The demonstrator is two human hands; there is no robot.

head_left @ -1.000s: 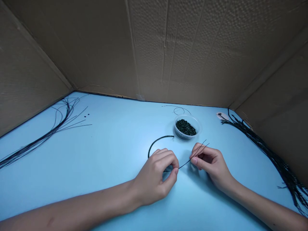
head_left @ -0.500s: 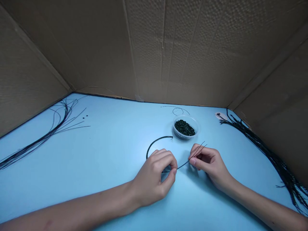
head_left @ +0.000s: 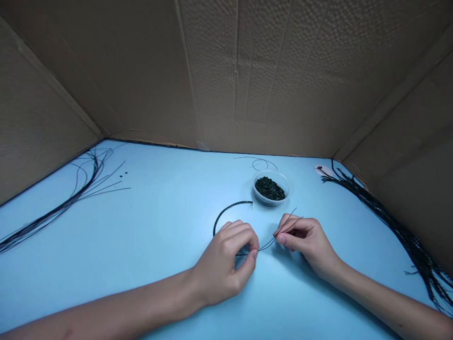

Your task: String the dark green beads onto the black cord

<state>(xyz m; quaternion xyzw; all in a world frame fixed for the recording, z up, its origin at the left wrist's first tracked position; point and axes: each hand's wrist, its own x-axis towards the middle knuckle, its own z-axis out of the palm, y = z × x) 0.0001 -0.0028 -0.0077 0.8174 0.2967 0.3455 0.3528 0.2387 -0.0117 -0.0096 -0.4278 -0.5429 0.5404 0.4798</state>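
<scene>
Between thumb and forefinger, my left hand point(head_left: 230, 259) pinches thin dark cords. Their other stretch runs to my right hand point(head_left: 300, 236), whose fingertips are also closed on the cords point(head_left: 267, 244). Two loose ends stick up past the right fingertips, spread apart. Behind my left hand a beaded strand point(head_left: 230, 206) curves up and over to the right; where it joins the cords is hidden by the hand. Just beyond both hands stands a clear round plastic tub point(head_left: 289, 192) holding small dark green beads point(head_left: 269, 188).
A bundle of dark cords point(head_left: 71, 200) lies at the left, with two small dark bits point(head_left: 123, 174) beside it. Finished-looking beaded strands point(head_left: 389, 215) lie along the right wall, near a white round tag point(head_left: 322, 171). A loose cord point(head_left: 260, 164) curls behind the tub. Cardboard walls point(head_left: 219, 85) enclose the blue table point(head_left: 159, 212).
The cords between my hands now show as two separate lines, slightly bowed, where they looked like one. My right fingertips have shifted a little to the left. Both hands keep their pinch.
</scene>
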